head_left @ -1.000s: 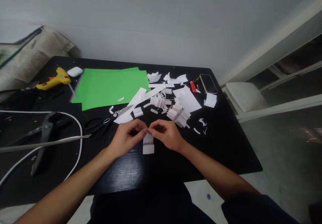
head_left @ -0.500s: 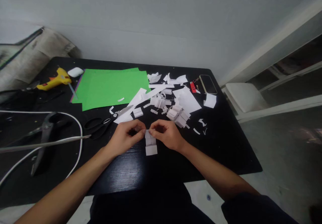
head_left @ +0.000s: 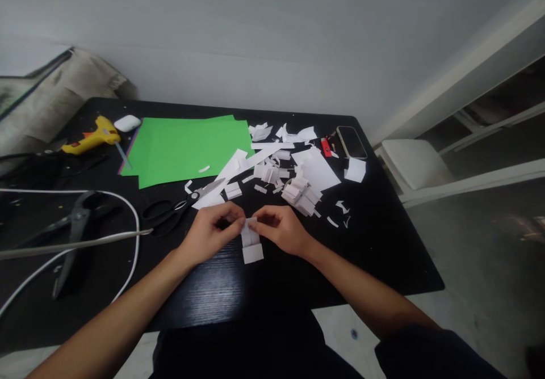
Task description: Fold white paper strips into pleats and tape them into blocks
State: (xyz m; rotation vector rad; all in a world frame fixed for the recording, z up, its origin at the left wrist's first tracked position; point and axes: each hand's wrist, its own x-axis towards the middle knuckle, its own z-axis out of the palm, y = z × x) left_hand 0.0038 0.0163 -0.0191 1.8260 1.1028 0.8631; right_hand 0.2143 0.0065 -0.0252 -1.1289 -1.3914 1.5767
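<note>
Both hands meet over the near middle of a black table [head_left: 374, 243]. My left hand [head_left: 213, 232] and my right hand [head_left: 280, 229] are closed in pinches on the top of a small folded white paper strip [head_left: 251, 244], which hangs down between them toward the tabletop. Just beyond my right hand lies a heap of folded white paper pieces [head_left: 301, 193]. Black-handled scissors [head_left: 179, 205] lie a little beyond my left hand.
Green paper sheets [head_left: 187, 147] lie at the back, with white paper scraps [head_left: 276, 152] to their right. A yellow glue gun [head_left: 90, 135], pliers [head_left: 72, 226] and a white cable [head_left: 128, 220] occupy the left. A phone [head_left: 352, 141] and a red lighter [head_left: 327, 147] lie at the far right.
The folded strip has shifted slightly between my fingers and now tilts a little; both hands stay in about the same place.
</note>
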